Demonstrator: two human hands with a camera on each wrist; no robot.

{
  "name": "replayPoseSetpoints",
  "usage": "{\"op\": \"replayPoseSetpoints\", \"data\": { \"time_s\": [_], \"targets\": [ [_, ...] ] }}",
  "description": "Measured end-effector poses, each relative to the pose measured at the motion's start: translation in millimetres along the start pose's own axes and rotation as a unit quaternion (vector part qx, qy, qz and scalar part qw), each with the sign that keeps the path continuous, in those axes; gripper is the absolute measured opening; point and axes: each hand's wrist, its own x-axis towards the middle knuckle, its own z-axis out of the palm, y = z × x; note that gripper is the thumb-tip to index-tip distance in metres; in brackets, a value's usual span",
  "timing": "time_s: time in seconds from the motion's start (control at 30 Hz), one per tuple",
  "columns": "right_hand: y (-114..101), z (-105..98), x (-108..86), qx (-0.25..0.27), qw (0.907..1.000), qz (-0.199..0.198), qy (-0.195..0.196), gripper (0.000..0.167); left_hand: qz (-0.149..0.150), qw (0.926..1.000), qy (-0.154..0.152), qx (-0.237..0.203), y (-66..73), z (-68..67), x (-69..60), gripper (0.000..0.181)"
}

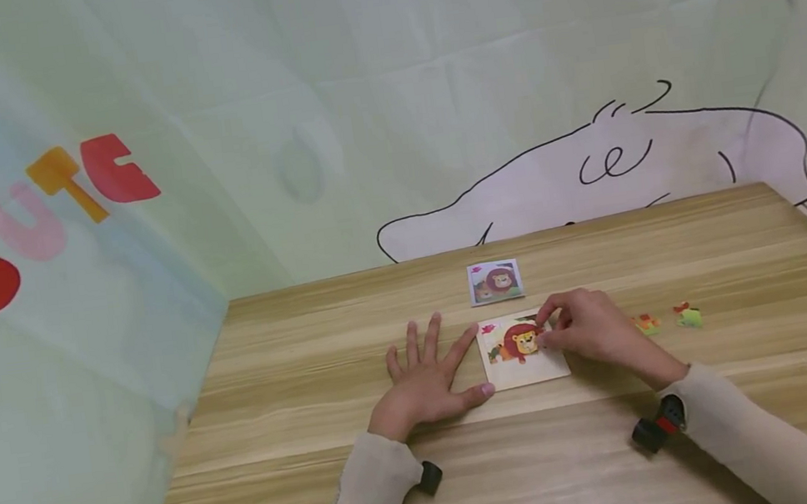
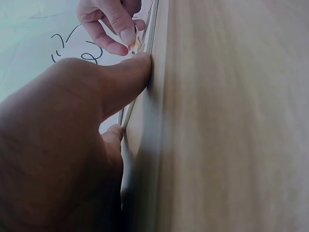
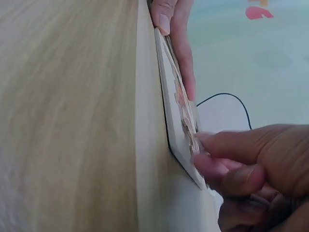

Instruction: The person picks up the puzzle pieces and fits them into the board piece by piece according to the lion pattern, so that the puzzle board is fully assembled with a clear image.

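Centrally, the left hand (image 1: 424, 390), fingers spread, touches the lion jigsaw board (image 1: 526, 371); the right hand (image 1: 592, 325) curls at the board's right side, its hold impossible to tell.

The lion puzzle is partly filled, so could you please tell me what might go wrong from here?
The right hand works close to the fitted pieces and could nudge them out. The left hand touches only the lion puzzle's left edge, so pressing might shift it. Loose pieces lie beside the right hand, which could scatter them.
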Motion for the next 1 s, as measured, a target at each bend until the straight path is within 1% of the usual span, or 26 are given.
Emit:
{"op": "replayPoseSetpoints", "data": {
  "time_s": [0.13, 0.2, 0.27, 0.53, 0.63, 0.73, 0.87, 1.0],
  "targets": [
    [-1.7, 1.5, 0.3, -0.017, 0.9998, -0.005, 0.007, 0.025, 0.002, 1.0000, 0.002, 0.000, -0.6, 0.2, -0.5, 0.093],
    [-2.3, 1.6, 0.6, -0.019, 0.9998, -0.009, 0.002, 0.024, 0.002, 1.0000, 0.002, -0.002, -0.6, -0.2, -1.0, 0.093],
    [-2.6, 1.5, 1.5, -0.020, 0.9997, -0.015, -0.006, 0.021, 0.002, 1.0000, 0.001, -0.003, -0.5, -0.7, -1.5, 0.093],
    [-0.5, -2.7, 7.6, -0.024, 0.9963, -0.065, -0.051, 0.014, 0.005, 1.0000, -0.005, 0.003, 0.9, -3.8, -3.8, 0.092],
    [1.4, -4.1, 9.3, -0.027, 0.9951, -0.073, -0.061, 0.012, 0.007, 1.0000, -0.003, 0.004, 2.2, -4.6, -5.0, 0.092],
    [2.3, -4.6, 10.0, -0.027, 0.9948, -0.072, -0.066, 0.012, 0.006, 1.0000, -0.002, 0.002, 2.3, -3.9, -4.1, 0.092],
    [4.3, -3.7, 9.9, -0.017, 0.9957, -0.070, -0.057, 0.013, 0.002, 1.0000, -0.001, -0.003, 1.2, -2.6, -2.6, 0.092],
    [11.4, -6.3, 6.9, -0.006, 0.9977, -0.064, -0.022, 0.013, 0.004, 1.0000, 0.000, -0.007, 0.4, -1.8, -2.3, 0.092]
  ]
}}
